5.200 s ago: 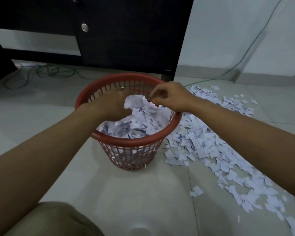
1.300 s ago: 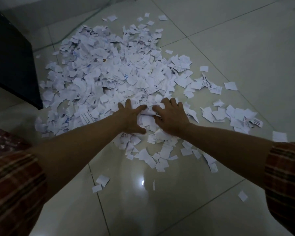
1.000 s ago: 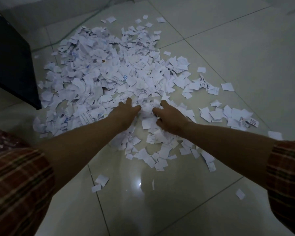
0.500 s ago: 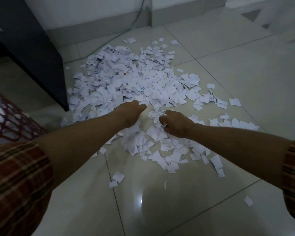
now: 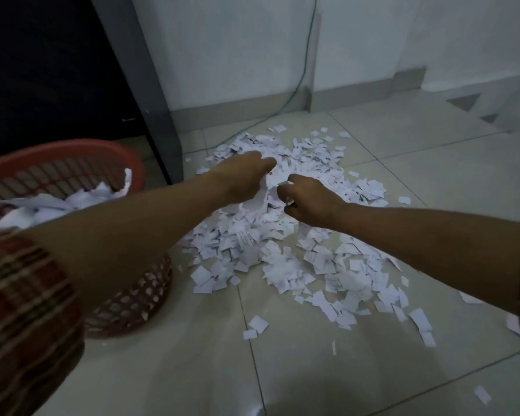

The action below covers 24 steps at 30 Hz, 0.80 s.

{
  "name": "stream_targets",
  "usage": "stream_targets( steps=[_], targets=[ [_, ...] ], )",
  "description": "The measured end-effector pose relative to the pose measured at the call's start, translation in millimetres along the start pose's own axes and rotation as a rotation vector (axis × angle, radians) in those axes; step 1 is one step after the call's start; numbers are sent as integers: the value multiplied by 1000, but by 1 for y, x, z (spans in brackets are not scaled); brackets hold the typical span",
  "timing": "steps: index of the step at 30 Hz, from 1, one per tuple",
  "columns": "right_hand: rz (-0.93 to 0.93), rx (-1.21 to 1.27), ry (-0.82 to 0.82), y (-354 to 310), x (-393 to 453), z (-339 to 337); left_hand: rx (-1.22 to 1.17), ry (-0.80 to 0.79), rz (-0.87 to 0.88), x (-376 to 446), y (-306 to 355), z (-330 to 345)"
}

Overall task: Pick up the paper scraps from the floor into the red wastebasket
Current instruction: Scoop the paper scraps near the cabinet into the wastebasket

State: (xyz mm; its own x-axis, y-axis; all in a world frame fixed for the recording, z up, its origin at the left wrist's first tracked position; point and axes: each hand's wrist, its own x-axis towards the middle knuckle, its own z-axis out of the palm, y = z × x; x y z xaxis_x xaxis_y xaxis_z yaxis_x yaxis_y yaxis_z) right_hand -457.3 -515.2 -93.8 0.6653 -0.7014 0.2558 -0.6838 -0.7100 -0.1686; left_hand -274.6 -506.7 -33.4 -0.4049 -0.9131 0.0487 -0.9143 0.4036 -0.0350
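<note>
A wide spread of white paper scraps (image 5: 285, 247) covers the tiled floor in the middle of the view. My left hand (image 5: 243, 178) and my right hand (image 5: 308, 202) are lifted just above the pile, close together, each gripping a bunch of scraps, with a few pieces hanging between them. The red wastebasket (image 5: 126, 301) stands at the left, partly behind my left forearm, and holds a heap of scraps.
A black cabinet (image 5: 57, 70) stands at the back left behind the basket. A thin cable (image 5: 300, 76) runs down the white wall to the floor. Bare tiles (image 5: 312, 370) lie in front, with loose scraps scattered to the right.
My hands closed on scraps and rose off the floor. The view swung left and up, bringing the red wastebasket fully into sight.
</note>
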Motion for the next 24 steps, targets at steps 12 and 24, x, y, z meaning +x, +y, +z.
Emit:
stream_targets(
  steps=[12, 24],
  targets=[
    [-45, 118, 261, -93, 90, -35, -103, 336, -221, -107, -102, -99],
    [-98, 363, 489, -212, 175, -58, 53, 122, -621, -222, -197, -89]
  ],
)
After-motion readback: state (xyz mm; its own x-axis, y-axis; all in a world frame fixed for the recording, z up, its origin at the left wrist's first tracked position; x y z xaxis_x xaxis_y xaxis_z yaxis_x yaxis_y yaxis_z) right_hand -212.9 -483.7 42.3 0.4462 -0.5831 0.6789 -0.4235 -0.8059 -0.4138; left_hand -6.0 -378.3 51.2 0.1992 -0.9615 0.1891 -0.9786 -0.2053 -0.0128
